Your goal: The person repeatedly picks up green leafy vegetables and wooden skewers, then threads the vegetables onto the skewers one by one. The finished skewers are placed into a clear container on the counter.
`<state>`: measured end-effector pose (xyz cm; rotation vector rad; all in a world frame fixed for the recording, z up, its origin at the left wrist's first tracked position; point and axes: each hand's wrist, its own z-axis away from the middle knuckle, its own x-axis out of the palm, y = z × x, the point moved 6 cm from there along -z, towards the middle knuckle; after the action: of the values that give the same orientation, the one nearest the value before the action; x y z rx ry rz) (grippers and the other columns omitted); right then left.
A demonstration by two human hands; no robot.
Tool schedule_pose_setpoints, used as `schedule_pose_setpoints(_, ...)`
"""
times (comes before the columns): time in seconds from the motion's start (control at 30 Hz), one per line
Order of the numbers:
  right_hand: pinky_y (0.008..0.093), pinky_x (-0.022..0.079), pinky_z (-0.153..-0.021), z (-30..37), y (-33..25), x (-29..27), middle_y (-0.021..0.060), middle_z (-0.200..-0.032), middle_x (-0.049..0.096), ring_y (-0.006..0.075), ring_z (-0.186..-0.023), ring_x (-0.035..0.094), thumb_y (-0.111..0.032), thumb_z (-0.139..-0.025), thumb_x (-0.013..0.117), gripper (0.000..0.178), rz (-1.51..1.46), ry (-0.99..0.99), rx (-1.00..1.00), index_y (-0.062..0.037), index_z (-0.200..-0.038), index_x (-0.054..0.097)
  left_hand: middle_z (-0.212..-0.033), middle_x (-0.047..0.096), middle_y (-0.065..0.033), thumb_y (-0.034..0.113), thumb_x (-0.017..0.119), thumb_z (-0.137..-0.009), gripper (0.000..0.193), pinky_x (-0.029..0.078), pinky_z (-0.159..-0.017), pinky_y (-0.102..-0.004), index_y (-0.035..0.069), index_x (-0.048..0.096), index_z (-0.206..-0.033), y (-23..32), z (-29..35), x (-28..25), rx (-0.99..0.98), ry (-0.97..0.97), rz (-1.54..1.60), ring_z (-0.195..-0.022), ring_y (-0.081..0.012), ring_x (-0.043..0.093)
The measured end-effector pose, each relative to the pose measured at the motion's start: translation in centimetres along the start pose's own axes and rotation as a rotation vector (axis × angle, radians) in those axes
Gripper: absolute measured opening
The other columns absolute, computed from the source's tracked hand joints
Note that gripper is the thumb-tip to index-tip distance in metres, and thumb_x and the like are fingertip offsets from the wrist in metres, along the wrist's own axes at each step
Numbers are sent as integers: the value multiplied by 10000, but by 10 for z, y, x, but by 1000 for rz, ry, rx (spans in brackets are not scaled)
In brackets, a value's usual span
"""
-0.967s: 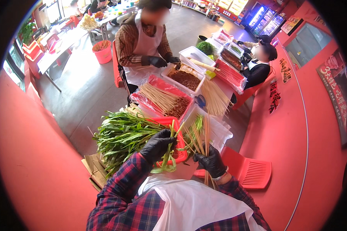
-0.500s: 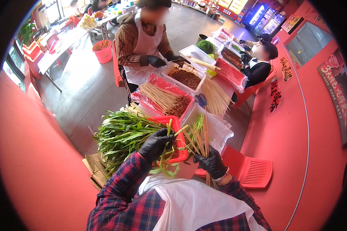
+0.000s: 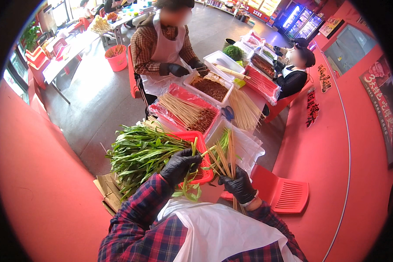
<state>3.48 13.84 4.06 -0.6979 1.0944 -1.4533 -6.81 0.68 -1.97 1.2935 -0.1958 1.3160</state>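
My left hand (image 3: 181,167), in a black glove, is closed on a stalk of leafy greens (image 3: 191,187), whose cut stem points right toward the skewers. Gripped upright in my gloved right hand (image 3: 239,184) is a bunch of bamboo skewers (image 3: 226,160), their upper ends fanned apart. The stem end meets the skewer tips or lies just in front of them; I cannot tell which. Left of my hands, a big heap of leafy greens (image 3: 137,153) spills over a red plastic basket (image 3: 208,174). More green stalks (image 3: 224,142) lie in a white lined bin (image 3: 249,150) beyond the skewers.
Ahead are a red-lined tray of skewered meat (image 3: 190,111), a tub of brown meat (image 3: 210,89), loose skewers (image 3: 244,109) and blue-handled scissors (image 3: 227,113). A co-worker (image 3: 166,48) works across the table. A red chair (image 3: 288,192) stands at right, cardboard (image 3: 107,190) at left.
My left hand has shifted slightly, and the stalk's stem end sits a little lower at the skewers. The skewers in my right hand have tilted slightly more upright. The co-worker's hands moved a little.
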Motion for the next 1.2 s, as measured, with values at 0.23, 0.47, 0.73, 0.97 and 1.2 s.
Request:
schedule_pose_setpoints(0.23, 202, 410, -462, -3, -12, 1, 28, -681, 571, 70, -541, 497, 2, -749, 519, 231, -40, 14, -102, -19, -979, 510, -859, 574, -75, 47, 521, -789, 192, 477, -694, -281, -1, 523, -975, -9, 6, 8, -100, -180, 170, -745, -174, 574)
schedule_pose_setpoints(0.47, 214, 424, -506, -2, -7, -2, 26, -681, 573, 87, -579, 524, 2, -749, 518, 206, -47, 18, -107, -14, -954, 521, -884, 579, -105, 9, 519, -779, 196, 484, -743, -327, -6, 519, -975, -6, 7, 0, -86, -116, 17, -801, -221, 586)
schedule_pose_setpoints(0.73, 217, 429, -523, -1, 3, 0, 31, -704, 565, 88, -598, 535, -40, -759, 544, 244, -21, -18, -51, -16, -1000, 509, -780, 578, -68, 39, 549, -772, 136, 492, -645, -294, 19, 541, -906, 3, 0, -11, -6, 22, 76, -713, -181, 582)
schedule_pose_setpoints(0.97, 217, 423, -513, 0, 1, 2, 28, -696, 555, 84, -592, 528, -43, -763, 539, 225, 8, -31, -12, -12, -983, 506, -764, 567, -56, 35, 544, -773, 129, 483, -641, -286, 17, 542, -901, 8, 2, -5, 8, -1, 100, -670, -166, 566)
schedule_pose_setpoints(1.2, 194, 370, -434, -1, -3, 2, 14, -658, 552, 48, -493, 458, -48, -764, 534, 192, 12, -18, -76, -31, -954, 514, -769, 574, -54, 34, 561, -763, 128, 482, -640, -276, 15, 552, -889, 6, -1, -9, 15, -15, 90, -675, -157, 567)
